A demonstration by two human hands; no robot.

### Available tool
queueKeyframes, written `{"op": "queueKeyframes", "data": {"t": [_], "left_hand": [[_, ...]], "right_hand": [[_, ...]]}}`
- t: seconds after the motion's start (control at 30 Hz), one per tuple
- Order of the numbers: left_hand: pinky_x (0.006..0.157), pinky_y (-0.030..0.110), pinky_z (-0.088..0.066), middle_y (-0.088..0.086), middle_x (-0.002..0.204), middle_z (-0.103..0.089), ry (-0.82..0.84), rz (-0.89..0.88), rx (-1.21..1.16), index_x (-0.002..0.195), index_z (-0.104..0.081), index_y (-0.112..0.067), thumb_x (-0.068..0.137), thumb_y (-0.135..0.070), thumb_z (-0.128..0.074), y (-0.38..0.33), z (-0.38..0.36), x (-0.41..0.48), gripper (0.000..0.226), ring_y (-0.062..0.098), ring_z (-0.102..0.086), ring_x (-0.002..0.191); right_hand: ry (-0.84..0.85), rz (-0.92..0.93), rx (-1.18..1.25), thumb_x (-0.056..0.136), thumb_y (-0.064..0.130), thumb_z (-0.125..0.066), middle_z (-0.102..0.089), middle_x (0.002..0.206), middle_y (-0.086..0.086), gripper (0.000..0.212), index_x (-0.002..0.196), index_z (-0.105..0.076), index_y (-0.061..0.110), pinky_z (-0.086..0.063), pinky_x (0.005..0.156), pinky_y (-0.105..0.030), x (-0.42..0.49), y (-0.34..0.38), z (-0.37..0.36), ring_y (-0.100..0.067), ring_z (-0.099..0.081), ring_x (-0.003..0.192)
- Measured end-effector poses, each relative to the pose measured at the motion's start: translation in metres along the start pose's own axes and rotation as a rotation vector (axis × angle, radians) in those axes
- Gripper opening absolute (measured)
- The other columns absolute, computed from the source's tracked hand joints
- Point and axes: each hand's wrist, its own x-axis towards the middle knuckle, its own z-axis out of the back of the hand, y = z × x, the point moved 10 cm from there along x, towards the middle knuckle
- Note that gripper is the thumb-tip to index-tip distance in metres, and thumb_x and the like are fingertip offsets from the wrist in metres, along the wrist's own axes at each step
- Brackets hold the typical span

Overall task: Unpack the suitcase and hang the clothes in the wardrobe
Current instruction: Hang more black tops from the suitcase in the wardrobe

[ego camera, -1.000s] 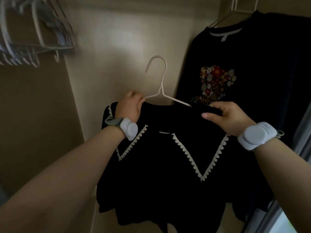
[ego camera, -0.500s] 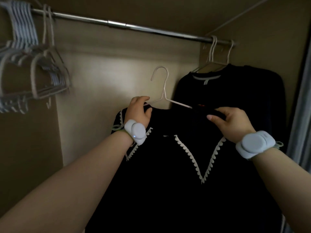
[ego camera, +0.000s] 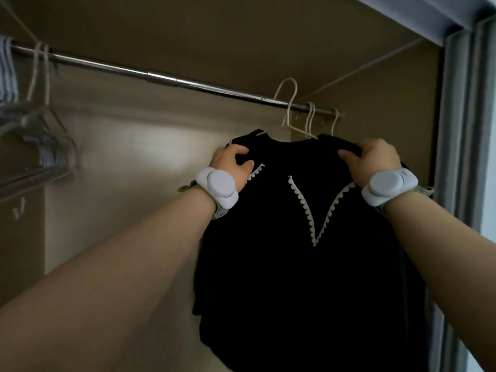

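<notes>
On the head camera, your left hand [ego camera: 230, 160] and right hand [ego camera: 373, 160] each gripped a shoulder of the black top [ego camera: 308, 277], which hung between them on its white hanger [ego camera: 290, 103]. The hanger's hook was up at the wardrobe rail [ego camera: 161, 76], beside other hangers [ego camera: 310, 117].

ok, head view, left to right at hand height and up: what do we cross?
Empty hangers → left hand → held hook → hung hooks → right hand → grey frame. Both hands grip the black top; it spans between them, so it is left out.
</notes>
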Motion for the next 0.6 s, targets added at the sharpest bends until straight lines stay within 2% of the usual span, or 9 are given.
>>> {"op": "queueKeyframes", "data": {"t": [0.1, 0.17, 0.3, 0.33, 0.4, 0.47, 0.5, 0.53, 0.6], "left_hand": [[0.092, 0.024, -0.038, 0.013, 0.128, -0.052, -0.009, -0.033, 0.002, 0.127, -0.054, -0.020, 0.090, -0.030, -0.058, -0.015, -0.005, 0.004, 0.038, 0.028, -0.053, 0.115], [0.096, 0.023, -0.035, 0.013, 0.132, -0.047, -0.006, -0.044, -0.005, 0.127, -0.054, -0.019, 0.091, -0.028, -0.057, -0.022, -0.010, 0.003, 0.038, 0.027, -0.049, 0.120], [0.091, 0.015, -0.029, 0.008, 0.134, -0.043, -0.003, -0.051, -0.013, 0.127, -0.054, -0.021, 0.091, -0.029, -0.056, -0.026, -0.019, -0.006, 0.036, 0.023, -0.046, 0.122], [0.090, 0.014, -0.028, 0.007, 0.134, -0.043, 0.003, -0.051, -0.014, 0.127, -0.054, -0.022, 0.091, -0.030, -0.055, -0.024, -0.022, -0.008, 0.036, 0.022, -0.047, 0.121], [0.090, 0.015, -0.028, 0.006, 0.134, -0.042, 0.016, -0.042, -0.009, 0.127, -0.053, -0.024, 0.091, -0.031, -0.056, -0.018, -0.027, -0.016, 0.036, 0.021, -0.048, 0.120], [0.088, 0.014, -0.028, 0.005, 0.135, -0.042, 0.028, -0.035, 0.010, 0.127, -0.053, -0.024, 0.091, -0.031, -0.055, -0.011, -0.030, -0.021, 0.037, 0.021, -0.049, 0.119], [0.087, 0.014, -0.028, 0.005, 0.135, -0.042, 0.035, -0.024, 0.016, 0.128, -0.053, -0.024, 0.092, -0.031, -0.055, -0.007, -0.032, -0.024, 0.037, 0.021, -0.049, 0.118], [0.086, 0.013, -0.028, 0.005, 0.134, -0.042, 0.045, -0.011, 0.025, 0.128, -0.053, -0.024, 0.092, -0.031, -0.055, -0.001, -0.036, -0.028, 0.037, 0.021, -0.049, 0.118], [0.084, 0.012, -0.027, 0.006, 0.134, -0.043, 0.058, 0.008, 0.033, 0.128, -0.053, -0.023, 0.092, -0.031, -0.055, 0.007, -0.039, -0.033, 0.037, 0.021, -0.049, 0.117]], "right_hand": [[-0.021, -0.073, -0.055, 0.091, 0.037, -0.058, -0.051, 0.062, -0.007, 0.034, 0.077, -0.060, 0.006, -0.033, 0.047, -0.025, 0.019, -0.003, 0.006, -0.022, -0.048, 0.053], [-0.012, -0.128, -0.055, 0.090, 0.037, -0.059, -0.052, 0.063, -0.008, 0.035, 0.083, -0.065, 0.003, -0.036, 0.050, -0.026, 0.035, 0.000, 0.004, -0.023, -0.048, 0.053], [0.033, -0.182, -0.148, 0.089, 0.032, -0.062, -0.063, 0.091, -0.016, 0.030, 0.098, -0.065, 0.003, -0.039, 0.065, -0.032, 0.052, 0.002, -0.016, -0.031, -0.060, 0.080], [0.039, -0.146, -0.166, 0.089, 0.028, -0.061, -0.060, 0.087, -0.017, 0.026, 0.099, -0.064, 0.004, -0.038, 0.067, -0.033, 0.055, 0.003, -0.023, -0.032, -0.058, 0.082], [0.041, -0.137, -0.230, 0.091, 0.019, -0.056, -0.043, 0.068, -0.010, 0.018, 0.076, -0.053, 0.009, -0.035, 0.066, -0.032, 0.056, -0.007, -0.032, -0.027, -0.046, 0.074], [0.075, -0.170, -0.275, 0.097, 0.014, -0.048, -0.029, 0.059, -0.006, 0.042, 0.057, -0.035, 0.014, -0.033, 0.062, -0.025, 0.058, -0.017, -0.036, -0.021, -0.035, 0.058], [0.088, -0.162, -0.299, 0.097, 0.016, -0.050, -0.030, 0.058, -0.007, 0.044, 0.055, -0.035, 0.014, -0.033, 0.062, -0.025, 0.055, -0.017, -0.035, -0.019, -0.033, 0.054], [0.079, -0.143, -0.336, 0.095, 0.024, -0.053, -0.038, 0.060, -0.009, 0.043, 0.057, -0.042, 0.009, -0.035, 0.061, -0.028, 0.049, -0.016, -0.033, -0.020, -0.038, 0.054], [-0.002, -0.015, -0.435, 0.091, 0.035, -0.056, -0.054, 0.084, -0.015, 0.034, 0.085, -0.058, 0.002, -0.040, 0.062, -0.033, 0.037, 0.002, -0.025, -0.031, -0.054, 0.073]]}}
